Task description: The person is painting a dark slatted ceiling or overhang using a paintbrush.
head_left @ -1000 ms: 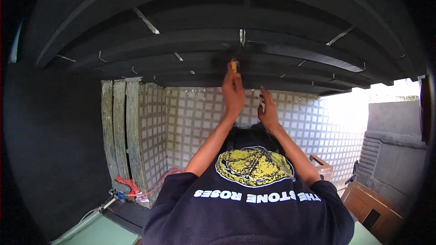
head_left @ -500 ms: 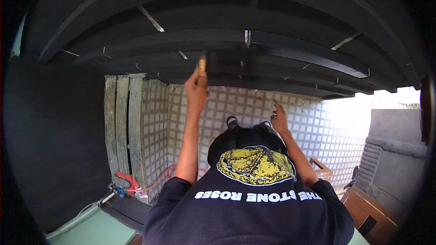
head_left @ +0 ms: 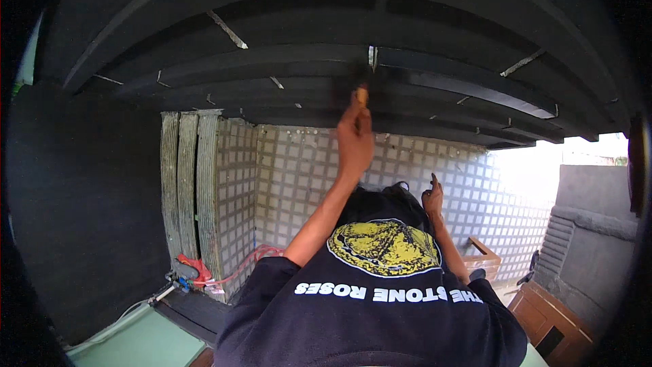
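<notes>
My left hand is raised in the middle of the view, its fingers closed round the tan handle of a paintbrush. The brush head is dark and smeared by motion against the black beams. Just above it, a pale bare strip marks the end of a black beam; I cannot tell whether the brush touches the beam. My right hand hangs lower on the right, in front of the tiled surface, with one finger stretched out and nothing seen in it. Its fingertips look dark.
Black panels and beams with pale bare streaks span the top. Upright ribbed boards stand at the left, with a red-and-grey tool by their base. A brown wooden panel and grey block wall are at the right.
My left hand has swung to the right with the paintbrush, toward the pale strip at the beam's end. My right hand has shifted slightly right and lower.
</notes>
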`<action>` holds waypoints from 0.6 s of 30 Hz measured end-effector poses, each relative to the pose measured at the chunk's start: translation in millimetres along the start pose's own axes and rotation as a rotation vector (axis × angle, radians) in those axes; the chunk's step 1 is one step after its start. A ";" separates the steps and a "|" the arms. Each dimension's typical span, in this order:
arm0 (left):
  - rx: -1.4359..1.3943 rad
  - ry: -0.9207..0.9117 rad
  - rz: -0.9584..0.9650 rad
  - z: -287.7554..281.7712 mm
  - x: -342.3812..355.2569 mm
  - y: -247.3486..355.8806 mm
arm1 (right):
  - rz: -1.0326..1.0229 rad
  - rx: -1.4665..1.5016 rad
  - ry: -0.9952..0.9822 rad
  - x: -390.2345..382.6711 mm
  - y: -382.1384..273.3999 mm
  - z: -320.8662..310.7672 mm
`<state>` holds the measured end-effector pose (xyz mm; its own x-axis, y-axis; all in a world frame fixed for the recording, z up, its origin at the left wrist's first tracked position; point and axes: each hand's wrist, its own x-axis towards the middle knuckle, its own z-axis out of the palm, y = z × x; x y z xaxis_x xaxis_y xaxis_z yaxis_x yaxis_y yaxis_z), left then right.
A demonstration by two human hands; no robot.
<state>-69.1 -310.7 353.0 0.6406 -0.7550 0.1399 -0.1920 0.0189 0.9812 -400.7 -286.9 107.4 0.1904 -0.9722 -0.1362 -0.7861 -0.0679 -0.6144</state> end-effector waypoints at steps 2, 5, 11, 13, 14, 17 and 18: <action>0.009 -0.124 -0.141 -2.9 -17.8 14.2 | 0.029 -0.016 -0.008 -1.4 2.5 3.0; 0.063 -0.169 -0.155 -20.7 -27.5 19.7 | 0.079 0.004 -0.020 -0.2 6.1 4.2; -0.183 0.251 -0.146 -33.6 6.7 0.2 | 0.094 -0.031 0.021 4.9 15.8 1.4; 0.048 -0.027 -0.157 -7.3 4.1 2.0 | 0.073 -0.036 0.008 6.3 19.4 2.4; 0.047 -0.023 -0.155 3.1 0.1 4.8 | 0.085 -0.058 0.011 7.3 21.0 3.5; -0.056 -0.166 -0.189 9.7 -12.9 13.4 | 0.080 -0.073 0.017 10.4 25.7 6.8; -0.071 -0.121 -0.253 2.5 -14.8 14.6 | 0.062 -0.061 0.009 10.9 27.4 7.7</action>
<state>-83.3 -300.9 364.9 0.5676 -0.8140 -0.1235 0.0178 -0.1379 0.9903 -415.7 -297.5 83.1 0.1355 -0.9769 -0.1652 -0.8308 -0.0211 -0.5562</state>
